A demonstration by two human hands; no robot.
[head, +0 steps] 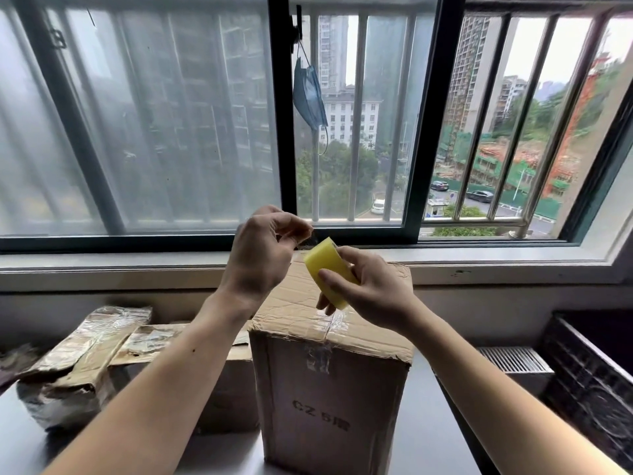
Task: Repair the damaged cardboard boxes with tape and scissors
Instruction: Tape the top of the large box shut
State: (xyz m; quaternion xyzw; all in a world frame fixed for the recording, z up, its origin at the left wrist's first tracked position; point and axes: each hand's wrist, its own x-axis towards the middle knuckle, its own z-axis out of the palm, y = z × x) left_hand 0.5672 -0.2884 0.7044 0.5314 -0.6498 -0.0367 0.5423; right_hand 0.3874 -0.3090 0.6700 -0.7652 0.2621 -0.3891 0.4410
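Note:
A tall cardboard box (329, 399) stands upright in the middle of the table, its top creased and crossed by clear tape. Above it my right hand (370, 289) grips a yellowish roll of tape (325, 265). My left hand (263, 248) is raised just left of the roll, with thumb and fingers pinching the loose clear end of the tape. A torn, tape-covered box (85, 358) lies at the left, with another low box (226, 389) behind the tall one. No scissors are in view.
The dark table (431, 423) stands against a windowsill (137, 265) with a barred window above. A blue face mask (310, 97) hangs from the window frame. A black crate (589, 382) stands at the right beside a metal grille (513, 359).

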